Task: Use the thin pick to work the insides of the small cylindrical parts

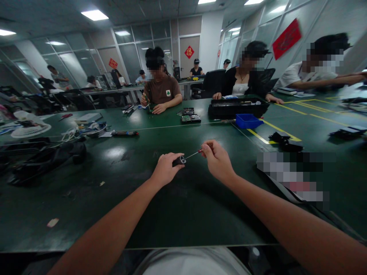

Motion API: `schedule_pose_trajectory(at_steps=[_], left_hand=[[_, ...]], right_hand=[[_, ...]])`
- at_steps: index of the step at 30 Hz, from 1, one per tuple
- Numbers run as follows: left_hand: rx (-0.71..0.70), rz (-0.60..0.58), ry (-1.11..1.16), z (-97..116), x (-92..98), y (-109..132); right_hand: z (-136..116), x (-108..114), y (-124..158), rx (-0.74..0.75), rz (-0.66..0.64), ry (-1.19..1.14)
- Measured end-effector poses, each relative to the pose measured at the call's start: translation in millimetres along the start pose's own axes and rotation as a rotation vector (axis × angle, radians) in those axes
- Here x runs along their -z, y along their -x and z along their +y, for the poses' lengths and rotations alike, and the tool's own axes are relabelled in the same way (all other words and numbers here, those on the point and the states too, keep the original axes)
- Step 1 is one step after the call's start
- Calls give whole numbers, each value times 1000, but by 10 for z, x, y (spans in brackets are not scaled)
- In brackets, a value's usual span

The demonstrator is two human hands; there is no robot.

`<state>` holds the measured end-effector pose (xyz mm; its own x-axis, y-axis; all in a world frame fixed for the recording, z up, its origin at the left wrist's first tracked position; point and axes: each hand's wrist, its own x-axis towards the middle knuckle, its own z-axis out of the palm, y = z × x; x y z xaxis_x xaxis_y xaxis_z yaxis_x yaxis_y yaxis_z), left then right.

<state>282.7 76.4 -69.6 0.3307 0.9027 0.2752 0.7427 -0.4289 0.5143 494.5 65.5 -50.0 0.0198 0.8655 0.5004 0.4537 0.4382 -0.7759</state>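
Observation:
My left hand (167, 168) is closed around a small black cylindrical part (179, 161), whose round end with a pale ring faces right. What kind of part it is I cannot make out. Opposite it, my right hand (215, 157) grips the reddish handle of a screwdriver (193, 154). The thin metal shaft points left, and its tip is at or very near the ringed end of the cylinder. Both hands are held over the middle of the green table (172, 214), fairly close together.
A blue bin (248, 121) and a long black tray (237, 108) stand farther back. Circuit boards (190, 117) lie near a co-worker in brown. Black bags (51, 160) and a dark tool (125, 133) are on the left. Blurred-out papers (289, 175) lie at right.

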Motion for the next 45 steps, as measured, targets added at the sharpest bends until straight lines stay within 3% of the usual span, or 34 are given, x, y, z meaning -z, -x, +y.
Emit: schedule_pose_trajectory(at_steps=[8, 20, 26, 35, 45], left_hand=[[21, 10, 41, -22, 2, 9], [152, 100, 297, -30, 22, -7], [121, 20, 116, 49, 26, -20], [-100, -150, -307, 69, -102, -28], [-84, -273, -332, -2, 15, -72]], right_hand=[[-30, 30, -13, 0, -12, 94], [-35, 43, -12, 1, -2, 89], [-28, 27, -10, 13, 8, 94], [-28, 24, -5, 13, 2, 96], [-35, 39, -5, 10, -9, 93]])
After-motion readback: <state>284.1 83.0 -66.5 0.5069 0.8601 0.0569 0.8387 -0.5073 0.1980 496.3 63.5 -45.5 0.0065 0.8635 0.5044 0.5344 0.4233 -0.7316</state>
